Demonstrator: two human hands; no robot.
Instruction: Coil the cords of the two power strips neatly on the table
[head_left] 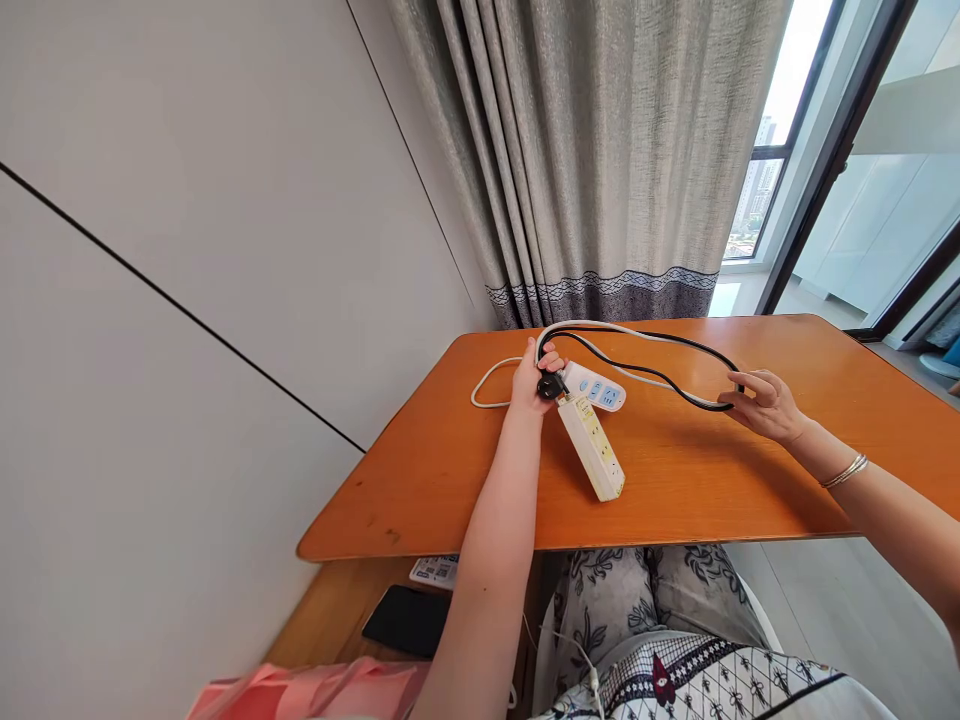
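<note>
Stretched above the table are a black cord (637,366) and a white cord (592,324), looped between my two hands. My left hand (534,376) is closed around one end of the loop, with a black plug (551,386) at its wrist side. Below it hangs a cream power strip (591,447) with yellowed sockets, tilted. Behind that lies a white power strip (596,386) with blue-marked sockets, partly covered. At the loop's other end my right hand (765,404) pinches the cords between thumb and fingers.
The orange-brown wooden table (450,470) has a wall on its left and a grey curtain (622,150) behind. Under its front edge, a black phone (409,621) rests on a wooden surface beside a pink bag (315,690). A glass door stands at the right.
</note>
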